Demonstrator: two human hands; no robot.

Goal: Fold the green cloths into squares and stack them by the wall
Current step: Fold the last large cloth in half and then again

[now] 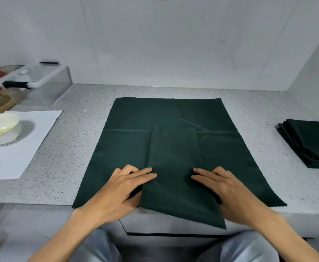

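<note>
1. While both hands lay on the cloths, the left hand (125,186) had its fingers (145,173) stretched nearly straight over the left edge of a folded strip (173,167); its thumb sat below that edge, and whether it pinched the fabric could not be told.
2. Right hand (228,188): fingers likewise extended and close together, tips resting on the strip's right edge. Thumb hidden under the fabric; grip could not be told.
3. Strip: dark green, narrow, running away from the person. It lay on top of a spread cloth (128,144), and its near end hung past the counter (75,152) edge.
4. Spread cloth: dark green, roughly square, flat on the speckled counter in front of the person, far edge near the wall (173,44) but not touching it. Faint creases crossed its middle; side edges were scalloped.
5. Stack (310,144) of folded green cloths sat at far right on the counter, well apart from the spread cloth, beside the right-hand wall.
6. Left of counter: white sheet (22,144) with a bowl (1,127) on it, and a clear lidded box (37,82) behind.
</note>
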